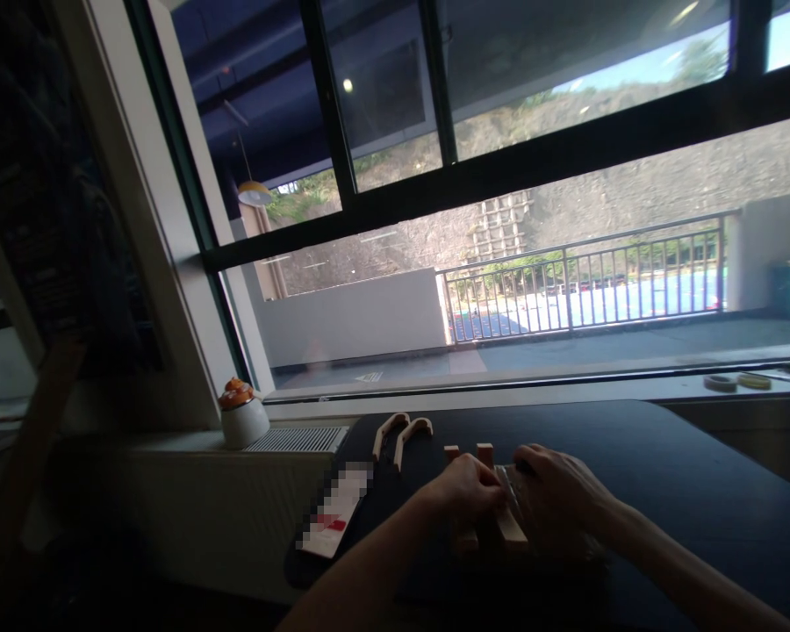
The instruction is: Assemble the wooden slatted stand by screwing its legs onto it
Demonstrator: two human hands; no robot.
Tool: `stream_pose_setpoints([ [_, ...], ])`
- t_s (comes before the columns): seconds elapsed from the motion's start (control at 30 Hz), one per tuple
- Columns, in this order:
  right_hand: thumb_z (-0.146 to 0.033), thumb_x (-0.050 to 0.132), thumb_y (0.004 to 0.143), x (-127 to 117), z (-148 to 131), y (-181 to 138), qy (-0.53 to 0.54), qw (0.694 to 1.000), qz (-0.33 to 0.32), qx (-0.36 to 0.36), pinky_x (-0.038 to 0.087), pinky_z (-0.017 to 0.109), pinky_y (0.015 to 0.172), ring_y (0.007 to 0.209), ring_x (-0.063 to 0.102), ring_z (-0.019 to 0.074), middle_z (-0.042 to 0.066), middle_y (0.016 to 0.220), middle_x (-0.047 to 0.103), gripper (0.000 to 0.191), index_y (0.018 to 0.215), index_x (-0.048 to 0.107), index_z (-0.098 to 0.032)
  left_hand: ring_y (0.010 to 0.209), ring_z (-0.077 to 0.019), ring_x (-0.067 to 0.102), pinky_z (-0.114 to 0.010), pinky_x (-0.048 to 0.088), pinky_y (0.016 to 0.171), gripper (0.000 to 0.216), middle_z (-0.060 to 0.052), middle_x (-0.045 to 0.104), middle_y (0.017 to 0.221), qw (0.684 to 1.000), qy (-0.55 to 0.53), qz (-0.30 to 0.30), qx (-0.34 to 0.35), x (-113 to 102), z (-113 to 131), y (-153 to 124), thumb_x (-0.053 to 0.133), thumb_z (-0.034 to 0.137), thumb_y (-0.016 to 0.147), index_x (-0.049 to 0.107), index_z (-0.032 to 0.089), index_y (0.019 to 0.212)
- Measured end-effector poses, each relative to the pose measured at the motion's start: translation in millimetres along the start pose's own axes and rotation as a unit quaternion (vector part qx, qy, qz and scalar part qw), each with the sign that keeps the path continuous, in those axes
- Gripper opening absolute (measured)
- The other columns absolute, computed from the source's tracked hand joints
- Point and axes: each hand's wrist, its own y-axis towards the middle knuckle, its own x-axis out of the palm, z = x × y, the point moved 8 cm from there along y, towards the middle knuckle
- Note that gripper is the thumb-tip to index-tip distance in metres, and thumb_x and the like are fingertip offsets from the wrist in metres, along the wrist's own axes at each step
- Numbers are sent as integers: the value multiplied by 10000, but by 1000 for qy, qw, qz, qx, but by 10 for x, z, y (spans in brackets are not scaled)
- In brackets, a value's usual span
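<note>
My left fingers [491,493] pinch and my right fingers [532,455] curl over the clear plastic bag [514,493], so I should ease it gently, without nudging the wooden bars [512,528].

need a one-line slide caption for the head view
Left hand and right hand at wooden pieces on a dark table beside a window.

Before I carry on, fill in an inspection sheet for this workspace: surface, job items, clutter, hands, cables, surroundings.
Surface: dark tabletop, rounded corners.
Job items: wooden pieces by the hands, clear plastic alongside; two curved wooden pieces farther left.
Clutter: flat, partly pixelated item near the left edge.
Hands: left hand at the wooden pieces, right hand at the plastic; exact grips unclear.
Cables: nothing seen.
Surroundings: window ahead, orange-topped jar left.
</note>
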Motion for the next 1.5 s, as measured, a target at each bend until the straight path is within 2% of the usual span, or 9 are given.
stream_pose_setpoints([
  [0.07,-275,389,898,-267,-81,51,58,997,48,-11,362,240,571,694,590,155,32,823,630,201,903,576,-203,628,-119,548,-218,407,557,258,-47,665,764,1000,-8,26,6,-12,-45,27,592,275,739,726,103,876],
  [0.13,-366,407,886,-570,-177,78,108,986,123,-21,382,261,625,740,581,174,44,837,631,242,851,578,-198,616,-117,532,-222,401,559,264,-49,660,743,999,-17,47,21,-16,-87,54,588,274,736,729,96,870],
  [0.23,-470,369,889,-742,-274,116,186,972,145,-9,337,252,515,537,497,139,2,608,557,355,727,527,-196,620,-122,528,-234,410,575,285,-54,662,752,997,-42,39,42,19,-142,72,602,301,725,730,95,876],
  [0.33,-497,394,876,-680,-330,134,262,954,145,-8,334,241,498,511,459,125,-22,556,506,369,699,509,-194,610,-113,508,-226,394,568,309,-46,651,742,996,-47,33,69,32,-159,53,600,341,735,727,97,878],
  [0.5,-516,425,841,-460,-335,151,278,951,134,16,334,237,486,502,446,126,-22,540,504,377,664,508,-194,531,-73,404,-207,305,507,290,-6,585,628,992,-21,58,114,5,-153,32,563,324,768,725,92,833],
  [0.7,-511,420,829,-382,-341,174,272,954,121,25,324,230,471,482,437,123,-14,521,512,384,622,491,-196,508,-67,367,-215,279,492,286,19,513,560,994,-37,47,94,16,-183,60,608,344,742,716,80,764],
  [0.9,-479,406,843,-335,-336,189,256,960,115,20,309,227,472,484,427,117,-13,521,502,378,607,474,-192,562,-87,434,-225,331,541,305,-5,593,643,997,-24,17,67,11,-152,11,615,362,747,724,92,840],
  [1.07,-440,427,841,-256,-366,195,244,965,99,13,319,232,489,505,471,128,2,559,557,345,640,533,-181,554,-81,428,-214,320,528,257,-6,598,643,996,13,37,82,-12,-103,12,583,291,764,722,85,827],
  [1.5,-473,416,841,-425,-269,101,228,963,141,33,295,233,473,485,411,113,-20,517,483,375,613,487,-186,573,-94,482,-198,355,537,235,-38,647,696,988,87,84,92,-57,49,-39,526,177,746,717,91,853],
])
